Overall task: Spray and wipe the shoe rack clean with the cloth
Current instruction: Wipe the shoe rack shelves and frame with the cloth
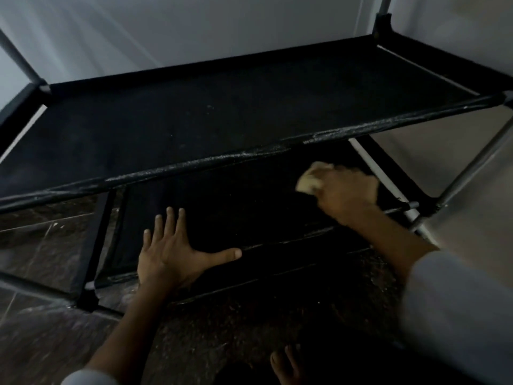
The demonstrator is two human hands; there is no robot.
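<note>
The shoe rack (249,112) is a metal frame with black fabric shelves. Its upper shelf fills the middle of the view, and a lower shelf (227,207) lies beneath it. My left hand (172,254) rests flat with spread fingers on the front left of the lower shelf. My right hand (347,193) grips a pale yellow cloth (311,179) and presses it on the right part of the lower shelf, under the upper shelf's front bar. That hand and the cloth are blurred. No spray bottle is in view.
Grey metal poles (472,168) stand at the rack's corners. A pale wall (194,29) is behind the rack. The floor is dark speckled tile (222,337), lighter to the right. A bare foot (286,365) shows at the bottom edge.
</note>
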